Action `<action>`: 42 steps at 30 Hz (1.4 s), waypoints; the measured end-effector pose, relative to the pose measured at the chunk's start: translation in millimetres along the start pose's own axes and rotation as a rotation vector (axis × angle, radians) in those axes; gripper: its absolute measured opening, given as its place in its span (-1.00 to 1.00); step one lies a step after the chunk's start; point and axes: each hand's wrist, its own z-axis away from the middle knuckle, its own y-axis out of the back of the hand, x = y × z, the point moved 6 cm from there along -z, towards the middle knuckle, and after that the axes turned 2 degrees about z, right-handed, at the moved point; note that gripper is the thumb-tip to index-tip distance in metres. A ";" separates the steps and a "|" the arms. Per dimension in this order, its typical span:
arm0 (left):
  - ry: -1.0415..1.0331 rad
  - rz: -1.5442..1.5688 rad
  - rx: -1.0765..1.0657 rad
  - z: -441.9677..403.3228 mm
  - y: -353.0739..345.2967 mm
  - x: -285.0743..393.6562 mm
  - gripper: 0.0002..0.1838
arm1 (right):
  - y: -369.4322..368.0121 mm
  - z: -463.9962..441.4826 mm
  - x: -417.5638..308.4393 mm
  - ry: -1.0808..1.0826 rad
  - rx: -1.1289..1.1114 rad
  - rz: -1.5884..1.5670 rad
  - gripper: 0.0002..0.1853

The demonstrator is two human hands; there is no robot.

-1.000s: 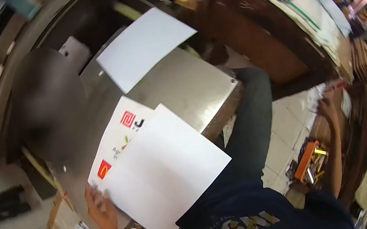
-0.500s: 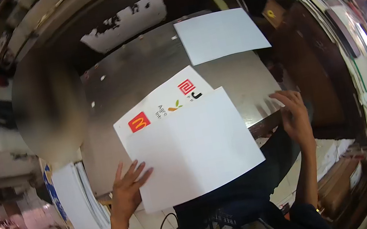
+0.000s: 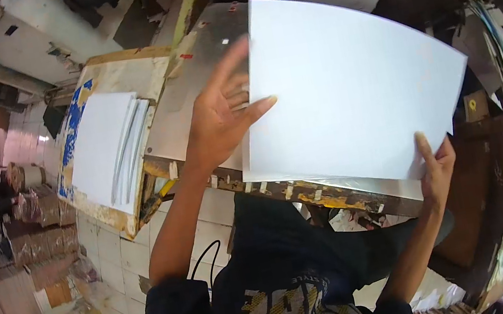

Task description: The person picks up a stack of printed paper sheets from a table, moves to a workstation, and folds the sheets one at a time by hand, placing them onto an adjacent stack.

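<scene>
A large white sheet (image 3: 347, 86) is held slightly bowed above the worktable (image 3: 174, 120), between both hands. My left hand (image 3: 220, 115) is at its left edge, with the thumb over the face and the other fingertips passing behind the edge. My right hand (image 3: 437, 171) grips the lower right corner, thumb on the face and fingers underneath. Another pale sheet edge shows below the held sheet's lower border. The sheet's underside and most of the tabletop beneath are hidden, and no printing is visible.
To the left, a stack of white sheets (image 3: 104, 142) lies on a worn board (image 3: 157, 62). The table's front edge (image 3: 319, 195) is rough and stained. A brown panel (image 3: 472, 185) stands at the right. Bundled stacks (image 3: 17, 279) fill the far left floor.
Both hands now hold a white sheet raised over the table; earlier both were spread near it. The printed logo sheet is out of sight. The view has swung left, showing more of the side stack.
</scene>
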 end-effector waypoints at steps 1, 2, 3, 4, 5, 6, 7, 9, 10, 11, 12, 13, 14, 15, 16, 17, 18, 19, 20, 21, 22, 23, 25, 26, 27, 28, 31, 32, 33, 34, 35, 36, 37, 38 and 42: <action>0.106 -0.113 -0.070 8.4 12.9 -17.6 -0.41 | -11.5 0.2 5.5 -0.065 -0.028 -0.018 -0.57; 0.215 -0.223 -0.144 17.6 24.6 -33.7 -0.42 | -19.7 0.2 7.9 -0.069 -0.037 -0.017 -0.57; 0.222 -0.221 -0.139 24.5 34.4 -36.1 -0.42 | -27.4 1.0 15.4 -0.151 -0.064 0.029 -0.56; 0.253 -0.404 -0.214 32.9 39.4 -40.0 -0.42 | -33.3 1.4 24.1 -0.234 -0.088 0.077 -0.56; 0.283 -0.585 -0.291 40.9 44.5 -45.8 -0.41 | -39.1 -2.0 32.3 -0.233 -0.110 0.046 -0.59; 0.292 -0.582 -0.290 46.5 52.5 -51.3 -0.41 | -41.6 -5.0 36.5 -0.241 -0.112 0.050 -0.59; 0.246 -0.623 -0.321 51.3 57.7 -55.0 -0.37 | -44.7 -7.5 41.7 -0.287 -0.144 0.069 -0.59; 0.200 -0.663 -0.343 58.5 64.7 -59.4 -0.32 | -50.1 -12.1 49.9 -0.322 -0.201 0.125 -0.58; 0.213 -0.669 -0.351 63.9 66.6 -61.3 -0.27 | -51.6 -12.1 51.7 -0.324 -0.209 0.130 -0.58; 0.225 -0.677 -0.358 68.0 68.1 -62.8 -0.23 | -52.9 -12.3 52.6 -0.321 -0.208 0.132 -0.59; 0.231 -0.675 -0.351 71.6 69.9 -64.0 -0.23 | -55.3 -12.1 52.1 -0.321 -0.208 0.136 -0.59; 0.251 -0.687 -0.356 74.6 71.1 -66.4 -0.22 | -56.8 -12.2 54.1 -0.324 -0.214 0.138 -0.59; 0.271 -0.699 -0.365 76.3 71.8 -68.7 -0.22 | -57.1 -11.9 57.3 -0.323 -0.217 0.133 -0.59; 0.274 -0.696 -0.365 76.6 71.8 -69.8 -0.22 | -56.5 -11.4 61.0 -0.321 -0.219 0.128 -0.58; 0.269 -0.701 -0.356 75.6 71.6 -70.0 -0.19 | -54.9 -11.0 65.5 -0.324 -0.218 0.132 -0.58; 0.266 -0.703 -0.347 75.2 71.0 -70.5 -0.15 | -53.2 -10.6 71.1 -0.343 -0.222 0.111 -0.58; 0.268 -0.699 -0.346 74.9 70.3 -71.0 -0.15 | -54.4 -10.7 71.8 -0.360 -0.226 0.089 -0.57; 0.274 -0.727 -0.355 74.5 70.0 -71.3 -0.14 | -55.6 -11.0 71.2 -0.361 -0.227 0.091 -0.57; 0.281 -0.755 -0.364 74.7 70.1 -71.9 -0.13 | -57.6 -10.5 70.3 -0.354 -0.229 0.075 -0.57; 0.282 -0.755 -0.364 75.3 70.6 -73.1 -0.13 | -59.7 -10.2 69.1 -0.349 -0.231 0.060 -0.56; 0.267 -0.742 -0.361 75.7 70.9 -73.8 -0.13 | -59.8 -10.8 71.0 -0.351 -0.232 0.060 -0.56; 0.252 -0.728 -0.358 75.8 70.7 -74.0 -0.13 | -58.6 -11.7 73.6 -0.349 -0.227 0.062 -0.56; 0.259 -0.752 -0.366 75.7 70.2 -74.1 -0.13 | -58.8 -11.9 72.6 -0.352 -0.220 0.065 -0.56; 0.263 -0.778 -0.372 75.5 69.9 -74.4 -0.13 | -58.7 -11.5 71.6 -0.368 -0.221 0.071 -0.56; 0.264 -0.776 -0.374 75.4 69.6 -74.9 -0.13 | -59.2 -11.2 70.9 -0.382 -0.222 0.077 -0.56; 0.263 -0.771 -0.371 75.5 69.8 -74.9 -0.13 | -58.3 -11.6 72.7 -0.384 -0.221 0.077 -0.56; 0.256 -0.760 -0.370 76.4 70.5 -74.9 -0.12 | -56.9 -11.5 74.5 -0.391 -0.220 0.084 -0.57; 0.247 -0.752 -0.371 76.0 70.1 -74.6 -0.12 | -57.1 -11.3 71.7 -0.383 -0.229 0.092 -0.58; 0.246 -0.751 -0.376 75.8 69.9 -73.4 -0.12 | -59.3 -10.9 68.6 -0.373 -0.237 0.099 -0.58; 0.250 -0.786 -0.374 76.0 70.3 -71.4 -0.12 | -61.4 -10.8 70.5 -0.374 -0.227 0.100 -0.58; 0.250 -0.813 -0.381 76.0 68.4 -71.8 -0.12 | -64.2 -11.3 72.7 -0.358 -0.246 0.093 -0.59; 0.235 -0.788 -0.414 77.1 67.9 -73.1 -0.12 | -61.2 -12.0 70.9 -0.342 -0.249 0.096 -0.60; 0.143 -0.829 -0.427 77.9 69.8 -72.2 -0.14 | -60.9 -10.4 62.9 -0.377 -0.247 0.152 -0.59; 0.046 -0.857 -0.438 78.2 68.1 -73.9 -0.15 | -54.9 -11.7 60.5 -0.363 -0.260 0.258 -0.54; 0.156 -0.843 -0.383 80.2 60.2 -71.2 -0.15 | -39.4 -13.5 34.1 -0.311 -0.431 0.460 -0.24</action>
